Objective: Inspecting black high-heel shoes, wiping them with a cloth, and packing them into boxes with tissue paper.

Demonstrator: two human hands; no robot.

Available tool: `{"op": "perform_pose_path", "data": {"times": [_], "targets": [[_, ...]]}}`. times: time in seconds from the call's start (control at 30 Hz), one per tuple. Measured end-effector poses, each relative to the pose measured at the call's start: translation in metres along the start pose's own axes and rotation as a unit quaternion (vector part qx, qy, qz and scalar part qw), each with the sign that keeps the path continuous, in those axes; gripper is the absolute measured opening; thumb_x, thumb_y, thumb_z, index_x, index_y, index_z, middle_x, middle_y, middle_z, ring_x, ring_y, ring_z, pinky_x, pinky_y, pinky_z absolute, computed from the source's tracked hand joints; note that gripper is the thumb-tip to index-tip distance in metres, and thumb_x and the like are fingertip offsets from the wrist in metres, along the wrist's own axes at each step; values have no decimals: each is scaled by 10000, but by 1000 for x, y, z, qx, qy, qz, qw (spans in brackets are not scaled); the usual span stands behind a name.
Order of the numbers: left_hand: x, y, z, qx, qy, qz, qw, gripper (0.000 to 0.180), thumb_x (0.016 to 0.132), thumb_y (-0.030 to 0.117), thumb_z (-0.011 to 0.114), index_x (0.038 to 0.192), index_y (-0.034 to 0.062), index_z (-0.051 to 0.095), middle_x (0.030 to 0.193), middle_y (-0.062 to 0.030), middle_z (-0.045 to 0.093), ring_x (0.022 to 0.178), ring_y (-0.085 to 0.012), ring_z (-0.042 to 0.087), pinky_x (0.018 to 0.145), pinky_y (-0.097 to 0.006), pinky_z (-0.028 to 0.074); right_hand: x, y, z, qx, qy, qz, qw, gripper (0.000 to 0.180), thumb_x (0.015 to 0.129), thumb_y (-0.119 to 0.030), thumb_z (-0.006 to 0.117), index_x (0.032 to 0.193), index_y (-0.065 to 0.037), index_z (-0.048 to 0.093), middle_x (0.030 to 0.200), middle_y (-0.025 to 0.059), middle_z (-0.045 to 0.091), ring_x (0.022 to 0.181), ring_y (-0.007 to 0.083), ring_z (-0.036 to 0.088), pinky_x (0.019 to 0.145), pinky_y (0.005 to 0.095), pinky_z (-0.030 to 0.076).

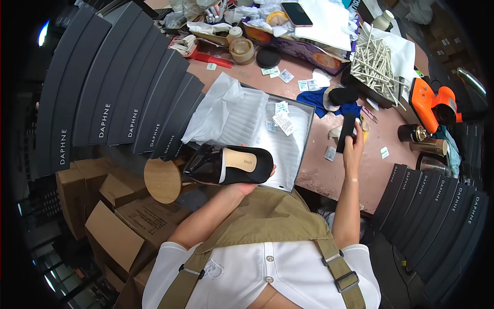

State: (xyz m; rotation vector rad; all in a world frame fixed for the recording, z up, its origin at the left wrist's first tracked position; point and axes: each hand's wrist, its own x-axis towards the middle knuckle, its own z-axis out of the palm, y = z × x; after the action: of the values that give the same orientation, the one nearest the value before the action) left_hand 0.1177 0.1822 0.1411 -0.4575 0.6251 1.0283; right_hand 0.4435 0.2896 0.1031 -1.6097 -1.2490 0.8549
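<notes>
A glossy black pointed-toe shoe (203,167) with a beige insole lies across my left hand (246,188). That hand is closed around it from below, most of its fingers hidden behind the shoe. The shoe is held over the near left edge of an open grey shoebox (303,149). White tissue paper (218,110) lines the box and spills over its left side. Right of the box, my right hand (352,153) grips a black oblong block (346,133) just above the table. Beyond it lie a blue cloth (312,100) and a rounded black pad (342,96).
Dark shoeboxes stand stacked at left (108,77) and right (432,221). A tray of white sticks (378,59), an orange tool (435,105) and a phone (297,14) sit farther back. Open cartons (116,234) and a round wooden stool (162,180) are at lower left.
</notes>
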Motion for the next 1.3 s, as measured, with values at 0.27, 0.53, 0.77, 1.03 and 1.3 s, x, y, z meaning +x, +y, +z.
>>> {"op": "perform_pose_path", "data": {"times": [0.27,0.53,0.77,1.03,1.3], "targets": [[-13,-7,38,368,0,238,899,423,1019,365,326,1022,40,597,928,-77,621,865,-142,596,824,-277,482,-112,-138,92,-273,-259,-440,815,408,739,-81,563,1139,-10,588,1010,71,557,892,229,490,756,314,362],[-7,55,8,325,-39,220,919,425,999,350,313,1073,-12,521,960,-172,623,918,-296,627,878,-396,514,-101,-155,71,332,-635,32,696,307,818,-42,509,1085,32,642,1045,142,631,1019,245,587,902,302,434],[-12,32,36,300,-69,120,944,423,968,367,361,1039,-1,555,978,-188,634,929,-315,627,894,-443,492,-112,-176,100,-18,-383,-424,820,308,740,-50,597,1044,-71,641,1014,63,587,889,239,561,827,360,451],[1,27,5,74,122,156,977,528,942,481,380,1225,56,514,1282,-185,514,1141,-390,517,997,-574,401,-77,-133,46,-54,-275,-186,942,327,750,8,533,1064,-6,622,1014,172,605,928,338,600,816,380,488],[-4,21,32,122,133,129,975,429,974,426,375,1165,80,540,1148,-132,590,1092,-372,552,970,-583,423,-29,-3,25,-284,-50,-145,946,519,820,-160,630,1295,-12,483,1313,247,443,1203,406,439,998,444,367]]}}
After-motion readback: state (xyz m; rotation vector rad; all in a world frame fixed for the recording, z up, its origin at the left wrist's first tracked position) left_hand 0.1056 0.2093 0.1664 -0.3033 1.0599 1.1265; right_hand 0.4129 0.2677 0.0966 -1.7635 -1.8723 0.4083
